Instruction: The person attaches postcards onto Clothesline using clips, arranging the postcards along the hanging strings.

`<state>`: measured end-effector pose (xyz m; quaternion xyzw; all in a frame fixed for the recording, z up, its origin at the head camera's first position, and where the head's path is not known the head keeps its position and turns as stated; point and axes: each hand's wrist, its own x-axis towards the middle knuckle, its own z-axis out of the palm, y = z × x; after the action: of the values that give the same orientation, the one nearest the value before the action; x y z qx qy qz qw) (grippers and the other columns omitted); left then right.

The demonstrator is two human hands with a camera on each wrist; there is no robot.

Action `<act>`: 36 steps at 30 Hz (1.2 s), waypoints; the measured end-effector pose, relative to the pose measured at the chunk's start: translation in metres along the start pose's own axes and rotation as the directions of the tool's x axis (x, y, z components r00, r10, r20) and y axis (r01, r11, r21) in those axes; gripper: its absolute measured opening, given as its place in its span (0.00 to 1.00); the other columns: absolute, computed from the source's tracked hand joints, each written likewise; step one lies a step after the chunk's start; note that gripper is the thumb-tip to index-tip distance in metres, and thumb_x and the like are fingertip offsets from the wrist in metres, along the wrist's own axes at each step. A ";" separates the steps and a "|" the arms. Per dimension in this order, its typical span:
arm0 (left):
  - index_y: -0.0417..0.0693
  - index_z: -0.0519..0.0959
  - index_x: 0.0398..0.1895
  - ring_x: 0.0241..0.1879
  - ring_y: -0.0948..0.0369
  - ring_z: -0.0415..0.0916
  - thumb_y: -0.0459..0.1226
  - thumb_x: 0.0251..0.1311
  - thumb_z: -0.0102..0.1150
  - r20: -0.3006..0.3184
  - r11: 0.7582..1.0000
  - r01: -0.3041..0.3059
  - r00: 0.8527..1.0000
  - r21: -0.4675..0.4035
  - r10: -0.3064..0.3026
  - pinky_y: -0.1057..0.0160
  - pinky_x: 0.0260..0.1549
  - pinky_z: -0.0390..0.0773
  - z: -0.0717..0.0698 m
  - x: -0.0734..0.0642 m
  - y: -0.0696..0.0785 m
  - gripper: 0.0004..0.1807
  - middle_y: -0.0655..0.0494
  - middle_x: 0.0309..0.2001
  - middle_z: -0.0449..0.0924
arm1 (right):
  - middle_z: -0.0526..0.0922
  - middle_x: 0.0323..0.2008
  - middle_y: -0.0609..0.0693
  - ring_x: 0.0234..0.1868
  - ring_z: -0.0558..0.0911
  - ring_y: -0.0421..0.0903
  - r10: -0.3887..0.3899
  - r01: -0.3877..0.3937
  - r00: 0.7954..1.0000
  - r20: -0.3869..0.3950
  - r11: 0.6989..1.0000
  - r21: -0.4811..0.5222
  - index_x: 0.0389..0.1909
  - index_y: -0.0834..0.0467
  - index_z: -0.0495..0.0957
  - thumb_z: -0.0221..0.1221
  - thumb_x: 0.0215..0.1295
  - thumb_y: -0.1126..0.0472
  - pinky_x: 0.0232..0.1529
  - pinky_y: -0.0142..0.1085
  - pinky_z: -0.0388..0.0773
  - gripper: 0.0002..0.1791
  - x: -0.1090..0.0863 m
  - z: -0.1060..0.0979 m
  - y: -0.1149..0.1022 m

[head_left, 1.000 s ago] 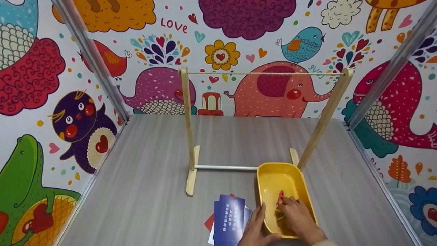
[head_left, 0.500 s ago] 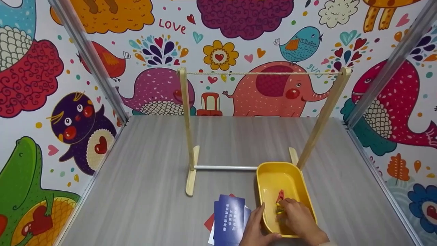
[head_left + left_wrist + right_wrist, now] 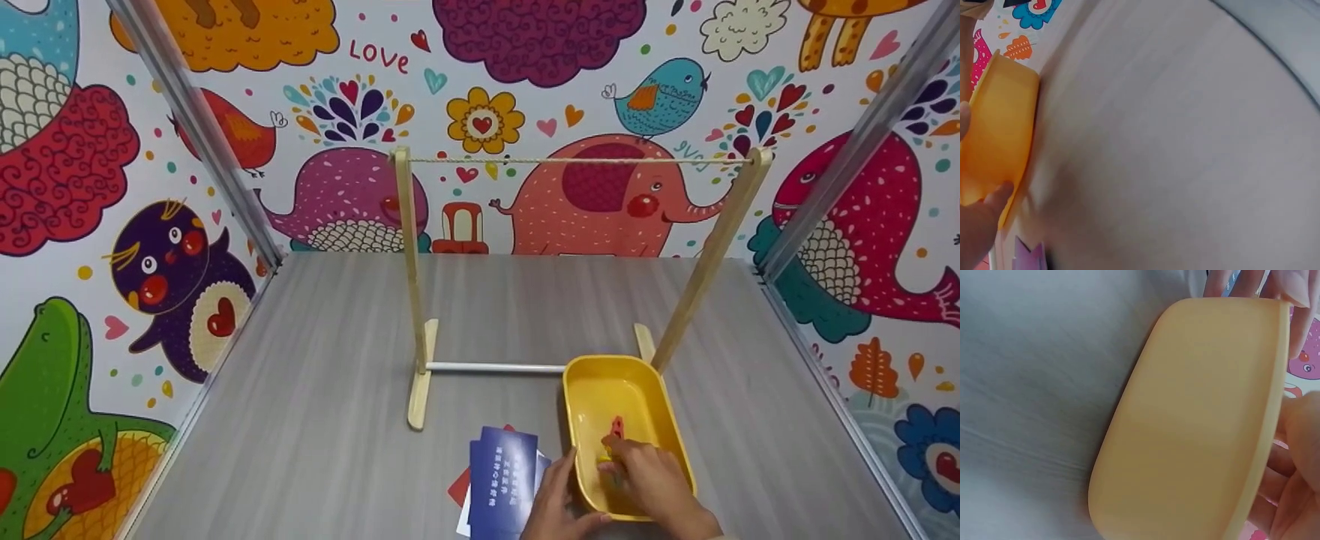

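While I watch remotely, left grip (image 3: 553,504) clasps yellow tub (image 3: 609,391); right grip's (image 3: 654,476) hold I cannot tell. Red clip (image 3: 617,427) — likely light, stiff — best pinched at its exposed end.

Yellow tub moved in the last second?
No. In the head view, the yellow tub still cuts off the white bar of the wooden stand at the same spot.

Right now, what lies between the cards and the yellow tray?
In the head view, the left hand lies between the cards and tray at their near ends; beyond it, a strip of bare table shows.
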<state>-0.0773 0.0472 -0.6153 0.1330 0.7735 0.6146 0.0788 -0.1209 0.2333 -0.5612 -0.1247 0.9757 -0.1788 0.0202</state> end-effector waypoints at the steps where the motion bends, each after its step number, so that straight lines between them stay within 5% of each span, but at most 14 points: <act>1: 0.39 0.58 0.76 0.60 0.55 0.73 0.51 0.56 0.72 -0.007 1.000 0.004 1.000 0.011 -0.004 0.68 0.49 0.81 -0.001 -0.001 0.000 0.51 0.36 0.68 0.65 | 0.83 0.27 0.43 0.24 0.76 0.38 -0.012 0.012 1.000 -0.020 1.000 -0.017 0.46 0.55 0.84 0.68 0.60 0.48 0.33 0.36 0.83 0.18 -0.001 0.001 0.000; 7: 0.39 0.64 0.73 0.55 0.52 0.74 0.51 0.53 0.73 -0.107 0.991 0.059 0.993 0.120 -0.047 0.67 0.43 0.81 -0.013 -0.006 -0.004 0.48 0.38 0.65 0.69 | 0.74 0.22 0.39 0.21 0.70 0.36 -0.011 0.008 0.997 -0.071 0.999 -0.034 0.42 0.53 0.82 0.68 0.60 0.51 0.25 0.30 0.72 0.14 -0.003 0.002 -0.004; 10: 0.38 0.70 0.68 0.54 0.50 0.74 0.45 0.51 0.76 -0.221 0.968 0.037 0.975 0.246 0.019 0.62 0.48 0.80 -0.020 -0.010 -0.010 0.42 0.44 0.58 0.74 | 0.74 0.23 0.37 0.21 0.69 0.35 0.006 -0.008 0.996 -0.094 1.000 -0.030 0.43 0.53 0.82 0.69 0.60 0.52 0.25 0.30 0.72 0.14 -0.004 0.002 -0.007; 13: 0.40 0.76 0.62 0.49 0.53 0.73 0.41 0.45 0.79 -0.342 0.911 0.067 0.936 0.407 0.084 0.58 0.50 0.76 -0.026 -0.011 -0.015 0.38 0.52 0.50 0.77 | 0.73 0.22 0.38 0.20 0.68 0.36 0.040 -0.042 0.995 -0.087 0.999 -0.018 0.45 0.52 0.80 0.70 0.60 0.53 0.24 0.30 0.71 0.15 -0.005 -0.002 -0.014; 18: 0.47 0.81 0.56 0.46 0.56 0.69 0.45 0.37 0.82 -0.488 0.789 0.303 0.873 0.535 -0.004 0.53 0.47 0.71 -0.036 -0.007 -0.010 0.36 0.57 0.46 0.75 | 0.75 0.21 0.40 0.18 0.67 0.38 0.095 -0.095 0.994 -0.057 0.995 0.009 0.47 0.51 0.77 0.69 0.60 0.53 0.24 0.30 0.68 0.17 -0.007 -0.008 -0.028; 24: 0.46 0.82 0.54 0.51 0.48 0.68 0.52 0.35 0.82 -0.547 0.652 0.472 0.831 0.593 -0.104 0.43 0.49 0.70 -0.052 -0.006 -0.003 0.39 0.48 0.51 0.72 | 0.84 0.29 0.43 0.21 0.73 0.37 0.087 -0.087 0.990 -0.112 0.996 0.010 0.46 0.49 0.76 0.71 0.58 0.53 0.28 0.32 0.76 0.18 -0.009 -0.008 -0.033; 29: 0.43 0.81 0.54 0.47 0.48 0.68 0.56 0.30 0.83 -0.572 0.543 0.593 0.787 0.595 -0.233 0.45 0.46 0.71 -0.062 -0.006 -0.002 0.45 0.45 0.47 0.72 | 0.84 0.31 0.41 0.24 0.74 0.36 0.025 -0.029 0.980 -0.197 0.999 -0.019 0.44 0.49 0.77 0.73 0.54 0.53 0.30 0.32 0.78 0.19 -0.011 -0.007 -0.036; 33: 0.41 0.79 0.55 0.43 0.49 0.69 0.56 0.25 0.84 -0.591 0.507 0.642 0.754 0.575 -0.285 0.46 0.46 0.73 -0.068 -0.005 -0.002 0.49 0.45 0.43 0.73 | 0.82 0.34 0.42 0.27 0.73 0.35 -0.058 0.042 0.953 -0.299 0.997 -0.058 0.43 0.51 0.79 0.76 0.50 0.56 0.33 0.33 0.80 0.21 -0.012 -0.006 -0.038; 36: 0.37 0.76 0.59 0.45 0.47 0.73 0.53 0.24 0.86 -0.603 0.525 0.664 0.733 0.533 -0.314 0.43 0.49 0.75 -0.075 -0.006 -0.002 0.53 0.41 0.45 0.75 | 0.81 0.38 0.43 0.31 0.77 0.36 -0.081 0.058 0.942 -0.325 0.995 -0.080 0.43 0.52 0.80 0.77 0.48 0.57 0.37 0.35 0.83 0.21 -0.013 -0.004 -0.041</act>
<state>-0.0932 -0.0245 -0.5997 -0.2178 0.9501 0.2223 0.0201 -0.0987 0.2008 -0.5426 -0.1280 0.9661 -0.1639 -0.1530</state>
